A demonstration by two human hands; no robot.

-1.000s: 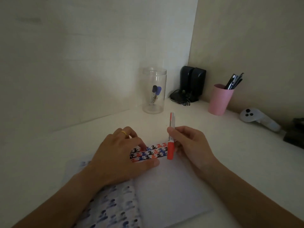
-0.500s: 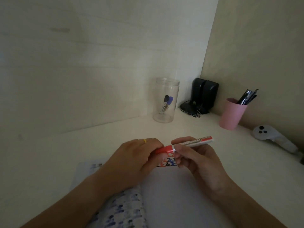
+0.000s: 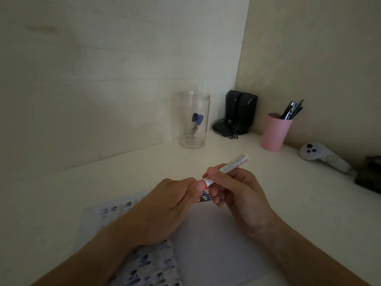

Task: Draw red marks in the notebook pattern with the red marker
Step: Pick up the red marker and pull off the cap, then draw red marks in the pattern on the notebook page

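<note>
An open notebook (image 3: 216, 240) lies on the white desk before me, its right page mostly blank. A strip of red, blue and black pattern (image 3: 205, 198) shows at the page's top, between my hands. The red marker (image 3: 233, 165) is held level above it, its white barrel pointing up to the right. My right hand (image 3: 237, 190) grips the barrel. My left hand (image 3: 171, 203) is closed around the red cap end, which it hides almost wholly. The marker's tip is not visible.
A clear jar (image 3: 194, 119) with two markers stands at the back. Black speakers (image 3: 240, 109) sit in the corner, a pink cup (image 3: 275, 132) of pens to their right. A white controller (image 3: 321, 156) and a dark object (image 3: 369, 174) lie at the right.
The marker went from upright in my right hand to level. My left hand left the notebook page and closed on the marker's red cap end.
</note>
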